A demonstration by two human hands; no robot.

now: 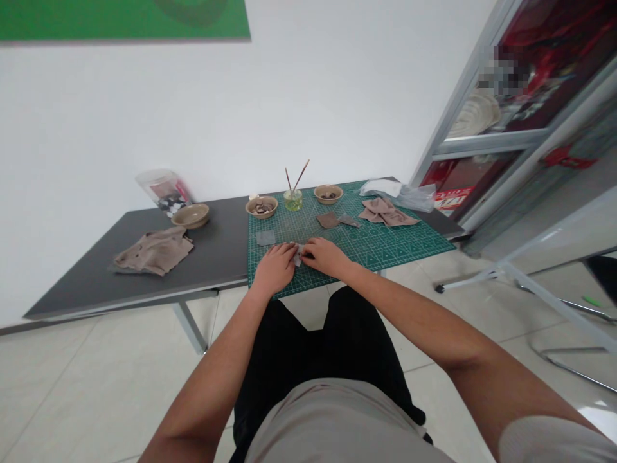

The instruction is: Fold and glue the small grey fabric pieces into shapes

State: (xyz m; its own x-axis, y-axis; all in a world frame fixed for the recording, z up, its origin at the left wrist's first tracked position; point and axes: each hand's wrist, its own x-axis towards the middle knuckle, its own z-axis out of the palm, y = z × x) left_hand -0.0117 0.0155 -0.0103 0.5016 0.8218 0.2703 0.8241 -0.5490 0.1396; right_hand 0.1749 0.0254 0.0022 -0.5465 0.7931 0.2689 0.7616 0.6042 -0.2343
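Note:
Near the front edge of the green cutting mat point(385, 247), a small greyish, see-through piece point(297, 256) lies between my two hands. My left hand point(276, 266) rests at its left side, fingers together on it. My right hand point(326, 257) pinches its right side with thumb and fingertips. A flat translucent square point(265, 238) lies just behind my left hand. Beyond my right hand are a brown cloth square point(328, 220) and a small grey crumpled piece point(349, 220).
Behind stand a bowl of dark pieces point(261, 207), a glass jar with two sticks point(293, 200) and another bowl point(328, 194). Brown cloths lie right point(387, 212) and left point(155, 251), near a third bowl point(191, 217) and a plastic container point(164, 191).

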